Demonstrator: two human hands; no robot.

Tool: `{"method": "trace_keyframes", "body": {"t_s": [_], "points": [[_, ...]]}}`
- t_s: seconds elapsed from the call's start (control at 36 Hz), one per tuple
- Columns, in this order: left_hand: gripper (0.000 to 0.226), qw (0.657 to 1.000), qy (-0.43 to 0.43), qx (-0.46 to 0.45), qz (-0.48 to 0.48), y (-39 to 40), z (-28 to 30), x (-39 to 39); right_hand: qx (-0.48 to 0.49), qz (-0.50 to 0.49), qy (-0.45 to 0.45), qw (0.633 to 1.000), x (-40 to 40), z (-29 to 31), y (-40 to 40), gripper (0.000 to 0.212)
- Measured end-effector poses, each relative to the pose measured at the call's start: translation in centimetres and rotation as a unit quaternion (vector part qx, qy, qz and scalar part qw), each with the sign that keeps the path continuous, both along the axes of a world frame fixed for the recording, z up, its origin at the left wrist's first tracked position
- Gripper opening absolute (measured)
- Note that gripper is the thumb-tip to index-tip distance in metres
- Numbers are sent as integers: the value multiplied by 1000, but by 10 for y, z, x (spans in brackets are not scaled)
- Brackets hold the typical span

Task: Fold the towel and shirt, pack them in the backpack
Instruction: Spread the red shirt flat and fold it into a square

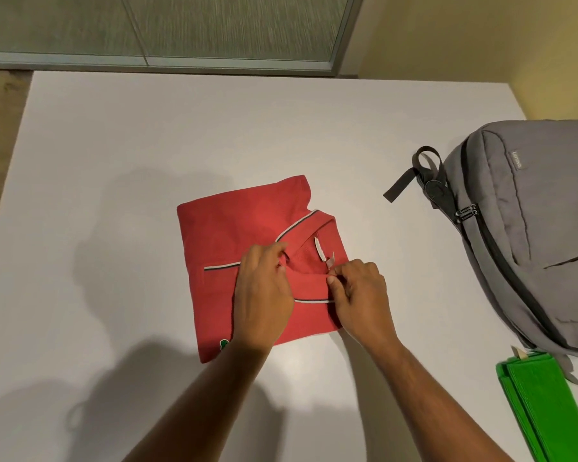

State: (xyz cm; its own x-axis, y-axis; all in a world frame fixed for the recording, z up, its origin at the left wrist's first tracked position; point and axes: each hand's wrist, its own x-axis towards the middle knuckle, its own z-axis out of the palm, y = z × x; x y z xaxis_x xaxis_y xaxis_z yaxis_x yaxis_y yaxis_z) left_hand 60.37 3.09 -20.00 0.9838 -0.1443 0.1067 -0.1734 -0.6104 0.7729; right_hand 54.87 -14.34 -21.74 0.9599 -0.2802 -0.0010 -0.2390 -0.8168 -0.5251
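A red polo shirt [227, 235] lies folded into a rough square in the middle of the white table [147, 135], collar side up with striped trim showing. My left hand [264, 295] pinches the collar fabric at its left side. My right hand [361, 295] pinches the collar's right edge near the label. A grey backpack [521, 235] lies flat at the right, its zip shut. A folded green towel [548, 411] sits at the lower right, just below the backpack.
The table's far edge meets a glass partition [181, 28] and a yellow wall [481, 45]. The backpack's dark top strap [404, 181] trails toward the shirt. Bare tabletop shows left of and behind the shirt.
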Motion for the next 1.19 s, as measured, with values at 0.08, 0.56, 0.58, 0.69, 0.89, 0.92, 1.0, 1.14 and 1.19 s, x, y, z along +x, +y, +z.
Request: {"method": "trace_keyframes", "body": {"t_s": [0.08, 0.56, 0.58, 0.69, 0.89, 0.92, 1.0, 1.14, 1.19], "points": [[20, 981, -80, 122, -125, -5, -4, 5, 3, -11, -7, 1000, -1, 2, 3, 9], [53, 961, -83, 203, -169, -3, -38, 28, -58, 90, -63, 992, 54, 21, 17, 46], [58, 956, -68, 218, -184, -1, -44, 30, -79, 118, -51, 989, 62, 19, 16, 46], [63, 946, -49, 240, -213, 4, -50, 33, -189, 121, 10, 975, 81, 9, 12, 36], [60, 963, -23, 228, -143, 12, -33, 54, -136, 127, -30, 982, 121, 16, 31, 48], [62, 961, -11, 242, -133, 16, -34, 59, -132, 152, -5, 980, 127, 15, 35, 52], [66, 949, 11, 294, -113, 37, -41, 74, -127, 158, 105, 974, 141, 8, 41, 64], [70, 944, 5, 314, -96, 62, -51, 88, -139, 133, 161, 968, 143, -7, 36, 77], [71, 950, 6, 301, -83, 66, -53, 91, -145, 127, 159, 968, 142, -9, 37, 77]]}}
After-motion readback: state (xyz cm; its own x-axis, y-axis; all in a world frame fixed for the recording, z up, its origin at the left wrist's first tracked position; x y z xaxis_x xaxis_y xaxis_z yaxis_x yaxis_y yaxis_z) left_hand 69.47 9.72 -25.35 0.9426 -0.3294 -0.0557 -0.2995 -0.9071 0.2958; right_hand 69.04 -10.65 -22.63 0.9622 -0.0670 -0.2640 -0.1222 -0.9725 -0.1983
